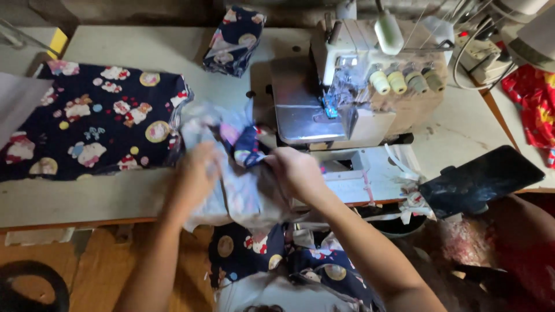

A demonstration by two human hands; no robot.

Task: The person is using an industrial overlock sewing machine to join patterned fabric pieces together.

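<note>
- A pale bench (115,196) spans the view, its near edge worn.
- A sewing machine (347,81) stands toward the far right corner.
- Orange-brown floor (98,271) lies below the near edge, dimly lit.

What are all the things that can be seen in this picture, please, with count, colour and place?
fabric piece: one, pale reverse side with navy print showing, held in both hands at the table's front edge
printed fabric stack: one, navy with cartoon print, flat on the table at left
folded fabric bundle: one, navy print, at the table's far edge
overlock sewing machine: one, cream and grey, right of centre
thread cones: four, cream to grey, on the machine's right side
red cloth: one, red with yellow print, far right
dark flat object: one, black, front right edge
table: one, off-white top
left hand: one, blurred, gripping the fabric piece
right hand: one, gripping the fabric piece
</note>
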